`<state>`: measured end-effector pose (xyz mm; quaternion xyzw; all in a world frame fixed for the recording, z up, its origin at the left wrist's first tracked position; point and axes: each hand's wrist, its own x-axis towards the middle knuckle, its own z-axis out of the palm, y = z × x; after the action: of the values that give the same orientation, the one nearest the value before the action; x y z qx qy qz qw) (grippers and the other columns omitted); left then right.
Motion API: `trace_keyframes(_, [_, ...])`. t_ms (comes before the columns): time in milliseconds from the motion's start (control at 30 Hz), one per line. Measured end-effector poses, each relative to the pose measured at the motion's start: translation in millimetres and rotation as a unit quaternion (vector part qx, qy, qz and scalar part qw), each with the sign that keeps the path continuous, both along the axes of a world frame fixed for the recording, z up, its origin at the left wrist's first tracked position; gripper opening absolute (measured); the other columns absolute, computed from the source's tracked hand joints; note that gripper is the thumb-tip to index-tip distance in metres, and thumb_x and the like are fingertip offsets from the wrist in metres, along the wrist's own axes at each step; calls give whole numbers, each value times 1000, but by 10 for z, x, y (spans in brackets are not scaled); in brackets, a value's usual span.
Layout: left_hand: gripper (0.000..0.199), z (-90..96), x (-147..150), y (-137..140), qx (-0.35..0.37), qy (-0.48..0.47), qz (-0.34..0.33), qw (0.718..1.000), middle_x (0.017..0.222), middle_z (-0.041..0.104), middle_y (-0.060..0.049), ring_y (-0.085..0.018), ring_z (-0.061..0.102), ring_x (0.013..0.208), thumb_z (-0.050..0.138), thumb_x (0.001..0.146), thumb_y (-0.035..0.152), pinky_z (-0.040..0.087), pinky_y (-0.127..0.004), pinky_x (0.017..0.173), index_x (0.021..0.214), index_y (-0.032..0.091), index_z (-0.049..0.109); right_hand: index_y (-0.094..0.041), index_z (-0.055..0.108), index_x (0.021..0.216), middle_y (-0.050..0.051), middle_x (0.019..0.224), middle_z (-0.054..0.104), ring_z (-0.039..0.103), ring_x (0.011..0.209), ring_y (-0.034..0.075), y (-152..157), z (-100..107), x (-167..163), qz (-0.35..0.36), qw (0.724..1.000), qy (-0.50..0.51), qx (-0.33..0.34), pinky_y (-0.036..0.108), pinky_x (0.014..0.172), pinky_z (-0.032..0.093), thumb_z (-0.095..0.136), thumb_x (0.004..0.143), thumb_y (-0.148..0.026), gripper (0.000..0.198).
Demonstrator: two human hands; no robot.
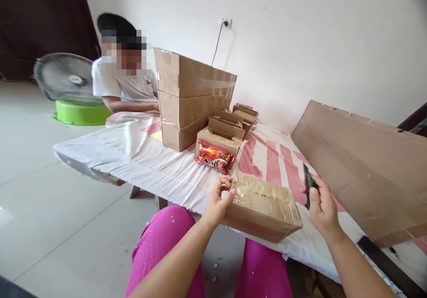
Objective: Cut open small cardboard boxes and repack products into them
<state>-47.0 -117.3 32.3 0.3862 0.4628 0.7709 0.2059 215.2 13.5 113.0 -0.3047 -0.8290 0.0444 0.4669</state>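
A taped cardboard box [263, 200] lies near the front edge of the cloth-covered table, close to my knees. At its left end, my left hand [220, 198] grips the corner with thumb and curled fingers. To the right of the box, my right hand [322, 202] is closed around a utility knife [307, 184] with a dark body and a green part. The knife is held up, apart from the box. Just beyond the box, a red instant noodle packet [213, 156] leans against another small carton [217, 138].
Stacked long cartons [193, 102] stand at the table's left. Several opened small cartons [245, 115] run back toward the wall. A large cardboard panel [360, 169] leans at right. Across the table sits a person [123, 84], near a fan [71, 79] and a green basin [82, 112].
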Motion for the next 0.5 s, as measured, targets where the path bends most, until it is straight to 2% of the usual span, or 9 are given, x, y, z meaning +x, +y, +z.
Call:
trace_keyframes(100, [28,-25,20,21,19,5,-3,1000,104,56,-7,-23,52,102,64,80,45,40,-33,87,78,20,50,-23,41,139,4,88,67,65,73,16,-144,302,-318,131,981,-138,-23,32,70,55,32,99,-32,42])
trace_keyframes(167, [28,-47,28,37,26,3,4,1000,103,55,-7,-23,51,104,63,80,44,39,-34,90,77,20,49,-25,41,141,5,98,70,67,78,15,-205,455,-536,198,947,-251,-33,30,74,55,32,100,-30,43])
trace_keyframes(233, [27,-69,32,49,29,1,5,1000,103,55,-7,-23,50,103,62,80,44,38,-34,90,77,20,49,-28,43,141,5,109,70,68,87,15,-238,570,-743,235,906,-350,-42,30,80,54,31,99,-28,44])
trace_keyframes(333, [27,-89,34,56,30,-3,2,1000,105,54,-7,-22,51,100,61,81,44,38,-33,88,79,20,49,-30,47,140,4,109,71,68,90,17,-270,674,-997,233,861,-452,-33,29,81,51,34,97,-24,46])
trace_keyframes(500, [25,-83,32,47,29,-2,-7,1000,105,53,-7,-21,50,98,62,81,42,38,-32,85,80,20,49,-34,48,140,4,95,72,67,77,17,-359,766,-1194,168,811,-559,36,25,67,44,39,95,-21,48])
